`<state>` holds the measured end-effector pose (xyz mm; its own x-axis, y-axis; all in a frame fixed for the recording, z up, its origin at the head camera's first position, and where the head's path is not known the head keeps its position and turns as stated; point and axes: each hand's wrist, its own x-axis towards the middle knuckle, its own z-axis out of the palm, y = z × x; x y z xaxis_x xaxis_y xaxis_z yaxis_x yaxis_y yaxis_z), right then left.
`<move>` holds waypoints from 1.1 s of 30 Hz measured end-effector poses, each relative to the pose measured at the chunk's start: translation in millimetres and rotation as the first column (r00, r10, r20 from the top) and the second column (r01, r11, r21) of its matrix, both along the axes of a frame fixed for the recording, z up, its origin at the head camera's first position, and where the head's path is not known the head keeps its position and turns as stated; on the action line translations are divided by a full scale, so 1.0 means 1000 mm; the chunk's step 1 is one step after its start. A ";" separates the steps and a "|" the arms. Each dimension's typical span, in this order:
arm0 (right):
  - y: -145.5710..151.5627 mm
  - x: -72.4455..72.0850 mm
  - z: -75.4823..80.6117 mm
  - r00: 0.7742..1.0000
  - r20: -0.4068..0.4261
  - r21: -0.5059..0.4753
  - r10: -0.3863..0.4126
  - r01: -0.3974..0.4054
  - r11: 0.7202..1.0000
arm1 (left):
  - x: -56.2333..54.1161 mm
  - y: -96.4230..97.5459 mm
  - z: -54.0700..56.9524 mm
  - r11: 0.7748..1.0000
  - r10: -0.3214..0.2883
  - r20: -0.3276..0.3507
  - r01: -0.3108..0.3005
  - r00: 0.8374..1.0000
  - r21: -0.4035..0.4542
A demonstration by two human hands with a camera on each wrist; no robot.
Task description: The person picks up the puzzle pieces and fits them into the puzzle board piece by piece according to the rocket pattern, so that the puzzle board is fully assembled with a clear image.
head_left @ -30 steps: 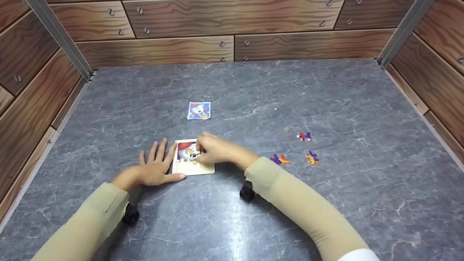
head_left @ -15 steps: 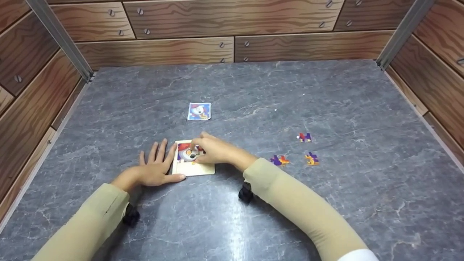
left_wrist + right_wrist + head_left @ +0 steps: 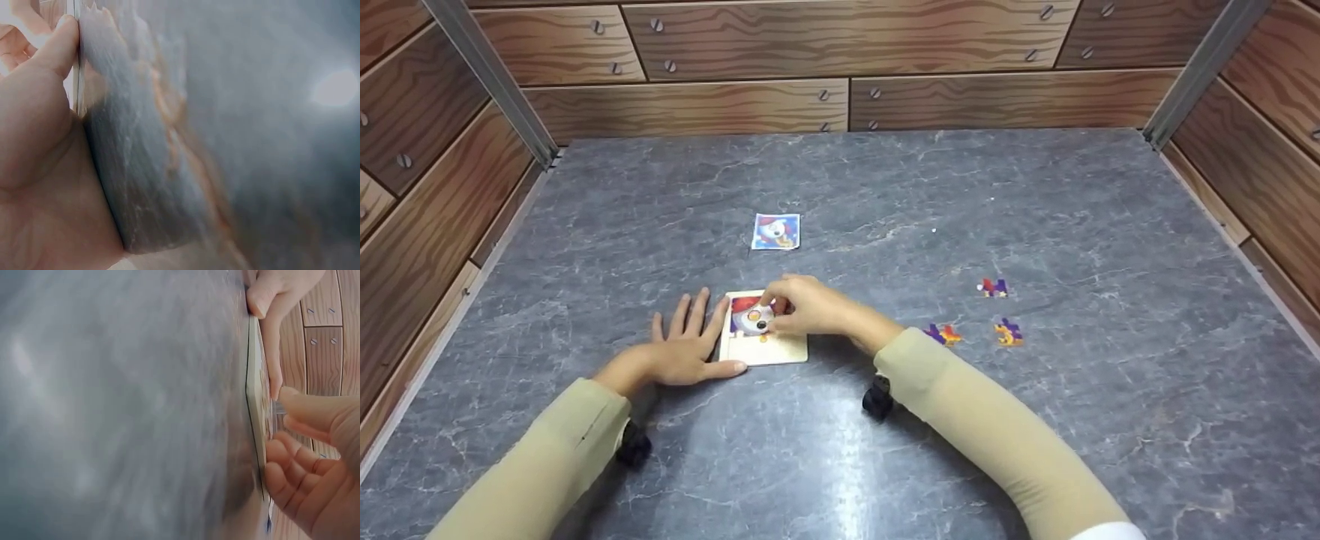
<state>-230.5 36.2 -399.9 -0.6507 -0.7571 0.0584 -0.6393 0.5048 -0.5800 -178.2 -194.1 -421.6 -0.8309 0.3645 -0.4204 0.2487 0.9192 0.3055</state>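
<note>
In the head view, a small jigsaw puzzle board (image 3: 769,352) has its upper part filled with a cartoon picture and a bare pale lower part. Spread straight along its left side lies my left hand (image 3: 688,358), index finger and thumb touching the edge. My right hand (image 3: 814,309) is over the board's right half, index finger and thumb bent around a puzzle piece mostly hidden beneath them. In the right wrist view, the curled lower fingers (image 3: 279,475) come down at the board's edge (image 3: 256,399); the thumb is just above it.
Three loose puzzle pieces lie to the right: one red and purple (image 3: 994,287), one purple and orange (image 3: 943,334), one purple and yellow (image 3: 1009,331). A picture card (image 3: 776,232) lies beyond the board. Wood-patterned walls (image 3: 682,109) enclose the grey marbled table (image 3: 1072,420).
The right hand's index finger has shifted across the upper picture, its thumb staying near the board's middle. The left hand keeps its place. The head view has tilted slightly.
</note>
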 end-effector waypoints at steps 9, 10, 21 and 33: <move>0.020 0.002 0.009 1.000 0.018 -0.032 0.026 -0.026 0.999 | 0.000 0.001 -0.001 1.000 0.018 0.025 -0.018 1.000 -0.002; 0.023 0.002 0.010 1.000 0.021 -0.030 0.018 -0.017 0.999 | -0.001 0.001 -0.001 1.000 0.019 0.025 -0.019 1.000 -0.002; 0.059 -0.003 0.014 0.997 0.054 -0.032 -0.063 0.065 0.997 | -0.004 0.001 0.002 1.000 0.010 0.024 -0.010 1.000 -0.012; 0.102 -0.007 0.015 0.988 0.063 -0.031 -0.143 0.145 0.989 | 0.001 0.003 0.007 1.000 0.015 0.043 -0.016 0.999 0.015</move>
